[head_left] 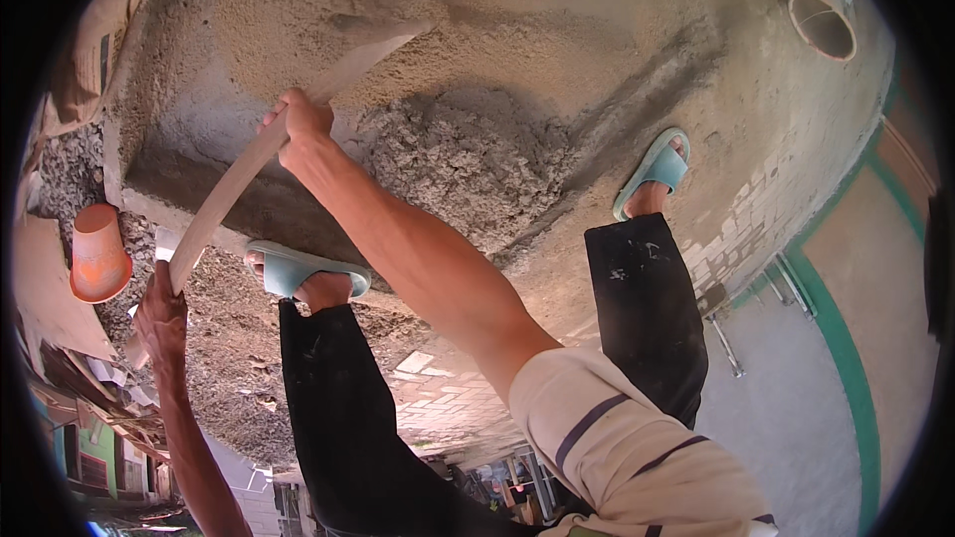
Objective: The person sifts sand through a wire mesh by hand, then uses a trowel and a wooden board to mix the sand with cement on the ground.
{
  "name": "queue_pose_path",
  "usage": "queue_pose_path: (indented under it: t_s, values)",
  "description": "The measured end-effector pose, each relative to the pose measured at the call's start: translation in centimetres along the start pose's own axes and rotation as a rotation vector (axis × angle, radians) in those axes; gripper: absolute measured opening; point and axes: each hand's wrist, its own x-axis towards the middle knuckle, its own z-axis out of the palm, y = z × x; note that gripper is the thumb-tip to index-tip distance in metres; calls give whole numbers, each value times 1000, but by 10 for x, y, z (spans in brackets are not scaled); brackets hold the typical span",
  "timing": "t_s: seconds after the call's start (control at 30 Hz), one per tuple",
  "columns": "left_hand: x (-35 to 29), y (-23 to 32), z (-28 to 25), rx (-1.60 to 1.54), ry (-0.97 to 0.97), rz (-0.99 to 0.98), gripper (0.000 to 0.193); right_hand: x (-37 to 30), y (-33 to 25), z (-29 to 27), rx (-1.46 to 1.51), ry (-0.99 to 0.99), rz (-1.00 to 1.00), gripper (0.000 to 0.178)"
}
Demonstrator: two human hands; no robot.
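Both hands are wrapped around one long wooden handle [234,184]: the right hand [298,124] grips it partway along, fingers curled tight over the top, and the left hand [161,313] clasps it near the butt end. The handle slants from the left hand up toward the sand heap [328,10], and its far end is lost against the sand, so I cannot tell what kind of blade it carries. Just past the right hand sits a lumpy grey pile of wet mix [468,164], darker and coarser than the pale sand behind it, and it lies between the person's two feet in light blue sandals [298,270]. The ground [637,50] around the mix is rough concrete, smeared grey and scored with drag marks. Left of the mix, an orange bucket [97,257] lies tipped beside gravel [70,174] and a brown paper sack [85,50]. Well beyond the mix a round white-rimmed bowl [823,25] rests on the ground. To the right of the mix the floor turns to patchy brick paving [746,224], then smooth grey with a green stripe [846,358].
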Motion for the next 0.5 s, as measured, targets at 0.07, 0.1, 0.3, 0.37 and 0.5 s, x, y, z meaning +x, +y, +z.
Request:
queue_pose_path:
  t_s: [0.07,0.1,0.3,0.37,0.5]
  values:
    - [-32,9,3,-40,-61,-117,27,-24,5,-4,-18,-88,-31,13]
    - [-39,23,-4,-63,-36,-139,27,-39,-3,-9,-3,-105,-64,13]
    - [36,176,-40,-81,154,257,23,-63,-180,-92,184,90,-288,14]
    - [80,233,-56,-37,232,418,20,-37,-244,-128,259,136,-405,16]
    - [176,337,-54,-94,196,603,25,35,-351,-202,292,158,-542,19]
